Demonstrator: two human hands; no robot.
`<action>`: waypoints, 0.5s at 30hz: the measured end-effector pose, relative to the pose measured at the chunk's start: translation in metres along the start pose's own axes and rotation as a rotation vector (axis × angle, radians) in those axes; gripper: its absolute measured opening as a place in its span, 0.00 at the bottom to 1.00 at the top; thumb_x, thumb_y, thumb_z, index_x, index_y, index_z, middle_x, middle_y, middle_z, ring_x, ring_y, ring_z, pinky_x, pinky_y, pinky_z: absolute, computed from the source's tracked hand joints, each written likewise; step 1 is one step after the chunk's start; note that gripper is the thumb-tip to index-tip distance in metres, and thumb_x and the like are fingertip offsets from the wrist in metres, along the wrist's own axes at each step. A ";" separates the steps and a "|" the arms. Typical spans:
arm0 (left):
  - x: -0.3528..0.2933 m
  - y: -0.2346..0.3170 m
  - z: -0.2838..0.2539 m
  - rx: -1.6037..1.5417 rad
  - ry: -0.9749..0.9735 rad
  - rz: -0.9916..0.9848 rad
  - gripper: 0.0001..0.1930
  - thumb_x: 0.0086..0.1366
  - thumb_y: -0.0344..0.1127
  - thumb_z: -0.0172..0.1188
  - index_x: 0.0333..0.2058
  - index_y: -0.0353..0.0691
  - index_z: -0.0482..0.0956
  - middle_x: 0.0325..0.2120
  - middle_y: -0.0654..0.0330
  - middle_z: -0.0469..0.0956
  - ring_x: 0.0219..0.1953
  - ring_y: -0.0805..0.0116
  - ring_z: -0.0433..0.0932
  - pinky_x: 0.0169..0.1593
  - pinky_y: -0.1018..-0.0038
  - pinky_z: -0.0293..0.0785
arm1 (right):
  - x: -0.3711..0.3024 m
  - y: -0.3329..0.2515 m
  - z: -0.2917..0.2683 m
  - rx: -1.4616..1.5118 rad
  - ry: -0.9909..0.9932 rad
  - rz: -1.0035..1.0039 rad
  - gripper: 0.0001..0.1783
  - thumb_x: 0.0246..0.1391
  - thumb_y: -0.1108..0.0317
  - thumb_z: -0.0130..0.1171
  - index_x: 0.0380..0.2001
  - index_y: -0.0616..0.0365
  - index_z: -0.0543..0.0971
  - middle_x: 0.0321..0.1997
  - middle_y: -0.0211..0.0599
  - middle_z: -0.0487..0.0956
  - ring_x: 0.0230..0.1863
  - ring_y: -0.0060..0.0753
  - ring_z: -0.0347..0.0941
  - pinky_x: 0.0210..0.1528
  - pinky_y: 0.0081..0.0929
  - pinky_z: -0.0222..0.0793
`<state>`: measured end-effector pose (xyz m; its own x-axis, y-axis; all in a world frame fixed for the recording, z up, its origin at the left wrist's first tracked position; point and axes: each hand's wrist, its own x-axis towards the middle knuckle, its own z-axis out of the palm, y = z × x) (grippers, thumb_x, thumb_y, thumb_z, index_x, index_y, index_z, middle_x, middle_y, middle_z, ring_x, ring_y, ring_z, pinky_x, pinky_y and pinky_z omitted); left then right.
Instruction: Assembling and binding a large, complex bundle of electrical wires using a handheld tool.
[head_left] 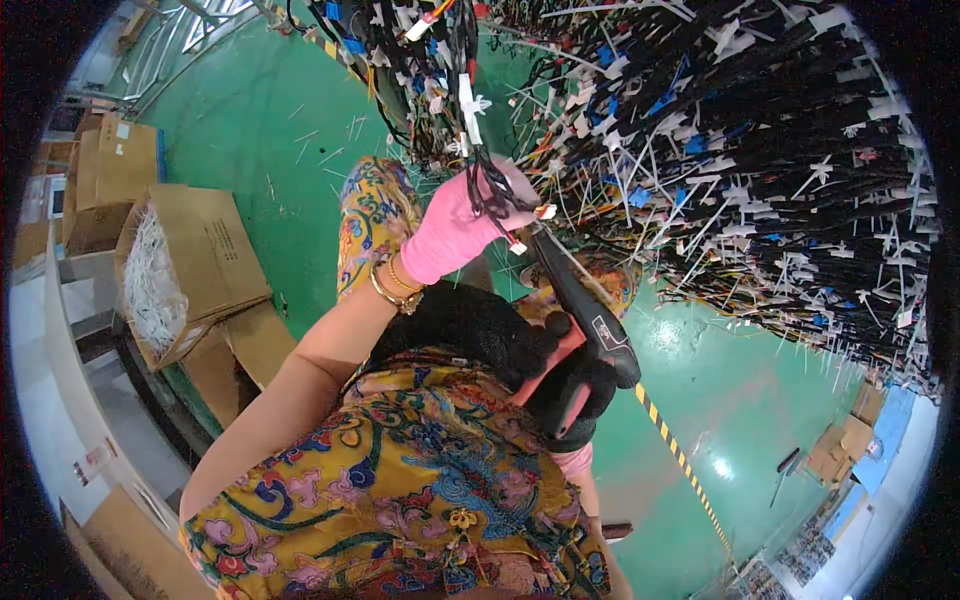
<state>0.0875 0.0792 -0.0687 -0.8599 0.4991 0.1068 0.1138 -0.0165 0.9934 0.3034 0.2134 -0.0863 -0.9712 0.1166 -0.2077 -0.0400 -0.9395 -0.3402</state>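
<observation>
My left hand, in a pink glove, is closed around a wire harness of black wires. Small white connectors hang from its lower end, and white tape or ties wrap the strand above. My right hand wears a black glove with pink showing at the wrist. It grips a black hand tool with a long narrow nose, which looks like a cable tie gun. The tool's tip points up toward the harness, just beside my left fingers; whether they touch is hard to tell.
A dense mass of hanging wire harnesses with white ties fills the upper right. Cut tie ends lie on the green floor. At left stands an open cardboard box of white strips. Yellow-black tape crosses the floor at right.
</observation>
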 end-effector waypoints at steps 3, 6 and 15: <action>0.001 0.000 0.001 0.032 -0.022 0.066 0.09 0.54 0.28 0.68 0.33 0.37 0.77 0.31 0.65 0.76 0.35 0.73 0.75 0.42 0.76 0.72 | 0.010 0.002 0.021 0.038 0.103 -0.010 0.37 0.58 0.59 0.50 0.68 0.58 0.53 0.63 0.41 0.66 0.47 0.28 0.72 0.52 0.25 0.67; 0.003 0.002 0.001 -0.051 -0.063 0.163 0.09 0.55 0.28 0.68 0.33 0.37 0.77 0.31 0.64 0.77 0.36 0.71 0.76 0.44 0.75 0.72 | 0.003 -0.001 0.000 0.051 -0.048 0.002 0.37 0.58 0.58 0.50 0.67 0.58 0.54 0.65 0.43 0.64 0.52 0.34 0.72 0.55 0.31 0.67; 0.004 -0.004 -0.016 0.003 -0.193 0.213 0.07 0.56 0.26 0.65 0.34 0.36 0.77 0.34 0.63 0.77 0.39 0.71 0.76 0.47 0.74 0.71 | 0.011 -0.006 0.031 -0.142 0.005 0.101 0.37 0.51 0.62 0.56 0.64 0.60 0.59 0.66 0.48 0.63 0.67 0.53 0.58 0.68 0.50 0.54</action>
<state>0.0762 0.0676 -0.0718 -0.7059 0.6402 0.3030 0.2834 -0.1368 0.9492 0.2857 0.2101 -0.0577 -0.9674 0.0255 -0.2518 0.0920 -0.8916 -0.4435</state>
